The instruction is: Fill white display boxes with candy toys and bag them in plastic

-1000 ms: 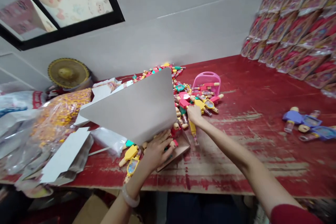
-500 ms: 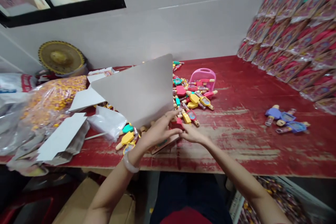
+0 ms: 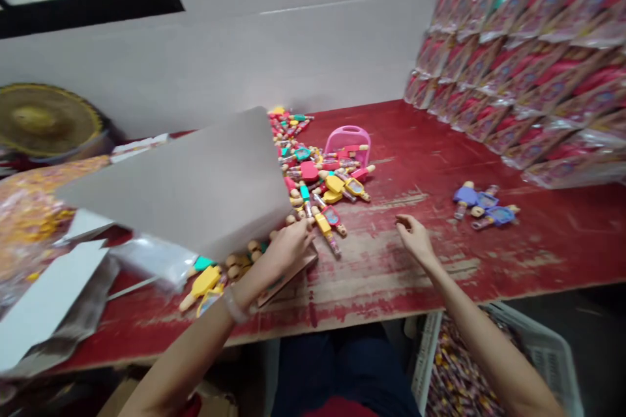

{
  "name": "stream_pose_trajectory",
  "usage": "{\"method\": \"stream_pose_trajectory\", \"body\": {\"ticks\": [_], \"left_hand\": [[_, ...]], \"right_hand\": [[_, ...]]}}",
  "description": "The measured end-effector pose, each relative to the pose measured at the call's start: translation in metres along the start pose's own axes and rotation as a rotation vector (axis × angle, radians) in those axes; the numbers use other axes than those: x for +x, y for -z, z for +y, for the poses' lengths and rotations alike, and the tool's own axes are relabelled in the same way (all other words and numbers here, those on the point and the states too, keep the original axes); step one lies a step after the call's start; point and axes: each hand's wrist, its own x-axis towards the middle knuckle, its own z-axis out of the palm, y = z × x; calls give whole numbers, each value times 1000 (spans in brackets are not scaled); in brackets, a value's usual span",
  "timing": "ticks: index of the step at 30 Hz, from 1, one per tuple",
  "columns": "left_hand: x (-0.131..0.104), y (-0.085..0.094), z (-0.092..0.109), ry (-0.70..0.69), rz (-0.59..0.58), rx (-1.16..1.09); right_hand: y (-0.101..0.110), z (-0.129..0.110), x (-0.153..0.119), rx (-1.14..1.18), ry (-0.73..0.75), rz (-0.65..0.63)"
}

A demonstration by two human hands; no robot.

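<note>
My left hand (image 3: 291, 244) reaches over the open box (image 3: 288, 281), its fingers bent at the box's right end; what they touch is too small to make out. Wooden-ended pieces (image 3: 237, 264) show inside the box, and its large grey flap (image 3: 210, 186) stands up behind. My right hand (image 3: 415, 238) hovers over the red table with fingers apart and nothing in them. It is between the pile of colourful toy pieces (image 3: 332, 182) and several purple pieces (image 3: 485, 204). A yellow piece (image 3: 323, 225) lies just right of my left hand.
A pink handled holder (image 3: 349, 133) stands behind the pile. Bagged packages (image 3: 542, 91) are stacked at the right. White folded cartons (image 3: 53, 293) and a bag of yellow pieces (image 3: 29, 208) lie left. Below the table edge is a full crate (image 3: 548, 339).
My right hand has moved away from my left, rightward over the table, and opened. The red piece between the hands no longer shows there. The view has shifted to the right.
</note>
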Motion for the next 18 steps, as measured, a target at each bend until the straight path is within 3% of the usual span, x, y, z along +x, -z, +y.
{"method": "stream_pose_trajectory", "body": {"ticks": [4, 8, 11, 13, 18], "left_hand": [[-4, 1, -4, -58, -24, -103], [-4, 4, -17, 29, 11, -143], [-5, 2, -22, 91, 38, -119], [-5, 1, -22, 100, 6, -132], [1, 10, -13, 88, -168, -110]], "right_hand": [[56, 33, 53, -180, -138, 174], [93, 55, 110, -361, -345, 285], [98, 68, 131, -473, -524, 262], [91, 75, 130, -482, -557, 231], [72, 80, 89, -515, -508, 107]]}}
